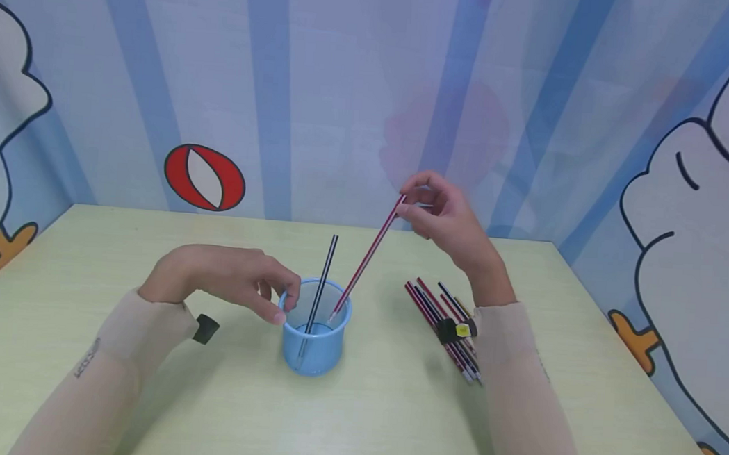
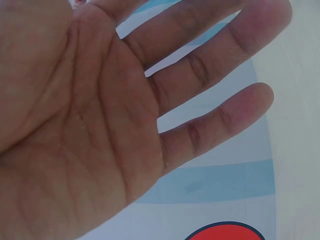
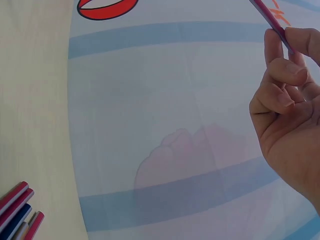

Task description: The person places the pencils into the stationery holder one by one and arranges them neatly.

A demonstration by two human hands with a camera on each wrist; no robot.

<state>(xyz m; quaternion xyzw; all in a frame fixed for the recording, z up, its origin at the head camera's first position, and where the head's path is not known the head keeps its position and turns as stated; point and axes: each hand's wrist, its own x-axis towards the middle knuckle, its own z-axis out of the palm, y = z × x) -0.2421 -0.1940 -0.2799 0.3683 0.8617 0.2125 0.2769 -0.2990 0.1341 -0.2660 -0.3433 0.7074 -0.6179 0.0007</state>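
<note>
A blue see-through cup [image 1: 311,353] stands on the table with a dark striped pencil [image 1: 321,280] leaning in it. My left hand [image 1: 230,278] grips the cup's left rim between thumb and fingers; its palm [image 2: 100,115] fills much of the left wrist view. Above and right of the cup, my right hand [image 1: 449,222] pinches the upper end of a red striped pencil [image 1: 372,249], whose lower end is inside the cup's mouth. The right wrist view shows the right hand [image 3: 295,100] with thumb and finger on that pencil [image 3: 270,19].
A loose pile of red, dark and yellowish pencils [image 1: 428,311] lies on the table [image 1: 234,414] right of the cup, partly under the right wrist's black strap [image 1: 447,331]. Behind the table hangs a striped blue backdrop [image 1: 346,115].
</note>
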